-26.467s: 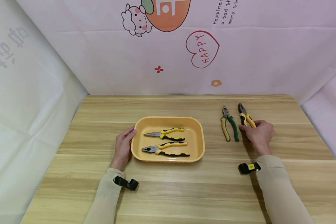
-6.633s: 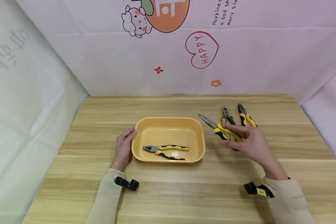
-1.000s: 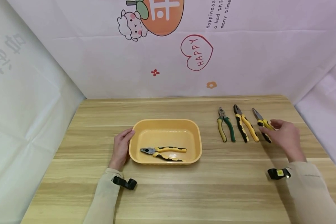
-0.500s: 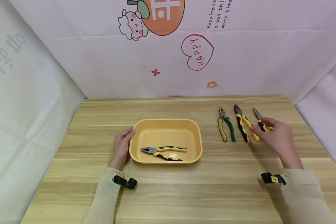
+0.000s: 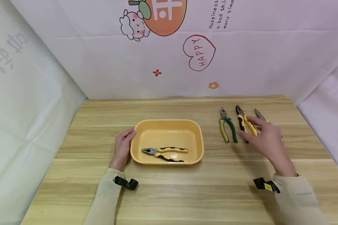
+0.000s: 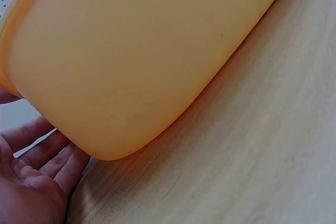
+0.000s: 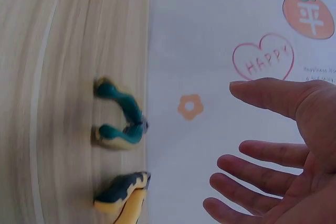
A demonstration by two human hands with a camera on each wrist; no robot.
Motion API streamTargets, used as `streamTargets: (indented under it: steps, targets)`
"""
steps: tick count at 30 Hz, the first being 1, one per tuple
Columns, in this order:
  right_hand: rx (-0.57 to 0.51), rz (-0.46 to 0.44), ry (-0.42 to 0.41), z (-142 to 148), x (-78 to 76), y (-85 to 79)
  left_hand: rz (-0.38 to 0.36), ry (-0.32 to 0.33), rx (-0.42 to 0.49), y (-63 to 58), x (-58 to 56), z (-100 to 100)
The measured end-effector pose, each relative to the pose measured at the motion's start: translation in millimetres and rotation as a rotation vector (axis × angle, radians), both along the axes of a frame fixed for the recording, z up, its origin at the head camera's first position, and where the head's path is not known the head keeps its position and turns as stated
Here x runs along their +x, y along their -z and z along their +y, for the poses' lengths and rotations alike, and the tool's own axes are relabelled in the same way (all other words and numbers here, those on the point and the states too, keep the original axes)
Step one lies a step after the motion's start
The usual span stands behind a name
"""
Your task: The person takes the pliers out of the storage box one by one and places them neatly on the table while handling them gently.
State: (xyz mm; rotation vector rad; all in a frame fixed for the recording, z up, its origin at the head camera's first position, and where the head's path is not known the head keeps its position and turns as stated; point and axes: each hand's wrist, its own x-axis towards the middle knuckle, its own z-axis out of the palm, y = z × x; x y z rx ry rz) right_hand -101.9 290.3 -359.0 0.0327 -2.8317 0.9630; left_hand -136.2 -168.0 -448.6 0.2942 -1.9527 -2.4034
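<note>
My left hand (image 5: 121, 150) holds the left end of a yellow plastic tray (image 5: 169, 122), thumb at the rim. In the left wrist view its fingers (image 6: 50, 153) lie against the outer wall. Inside the tray are yellow-and-black combination pliers (image 5: 164, 153), handles spread. My right hand (image 5: 270, 143) hovers with thumb and fingers apart and nothing between them, overlapping the yellow-and-black combination pliers (image 5: 240, 118) on the table. Behind it lie needle-nose pliers (image 5: 259, 114), partly hidden. Green-handled pliers (image 5: 232, 129) lie left of these, and the right wrist view shows the same green-handled pliers (image 7: 126, 103).
The wooden table (image 5: 169, 197) ends at the back against a printed white cloth (image 5: 101, 62). Another white cloth (image 5: 31, 125) hangs on the left. A black camera mount (image 5: 126, 183) sticks out from the left wrist, another camera mount (image 5: 266, 185) from the right.
Since the oldest frame, the needle-nose pliers have gone from the tray to the table's right end. Within the last second, my right hand let go of them and moved left. The left hand stayed.
</note>
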Motion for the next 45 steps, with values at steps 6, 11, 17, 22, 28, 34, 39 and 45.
streamTargets:
  steps: [6, 11, 17, 22, 28, 34, 39, 45]
  targets:
    - [0.003, 0.038, -0.035, -20.6, 9.0, -6.1, 0.009, 0.000, 0.002, 0.7, -0.5, 0.1]
    - [0.002, 0.112, -0.094, -38.7, 14.4, -7.4, 0.011, -0.004, 0.001, 1.1, -0.6, 0.3]
    - [0.002, 0.171, -0.163, -56.1, 17.9, -7.0, 0.004, -0.017, 0.029, 2.2, -2.1, 0.8]
    - [-0.018, 0.166, -0.194, -67.4, 22.5, -8.3, 0.004, -0.019, 0.035, 2.5, -2.1, 1.3]
    - [-0.030, 0.197, -0.237, -78.0, 28.9, -9.4, 0.006, -0.022, 0.038, 2.3, -2.0, 2.2]
    - [-0.032, 0.233, -0.291, -90.5, 33.4, -7.4, 0.005, -0.023, 0.035, 1.6, -2.0, 2.3]
    - [-0.043, 0.263, -0.342, -103.4, 36.4, -2.3, 0.009, -0.020, 0.023, 1.3, -1.4, 1.3]
    - [-0.068, 0.239, -0.382, -114.0, 42.2, 1.8, 0.010, -0.017, 0.017, 1.2, -0.9, 1.9]
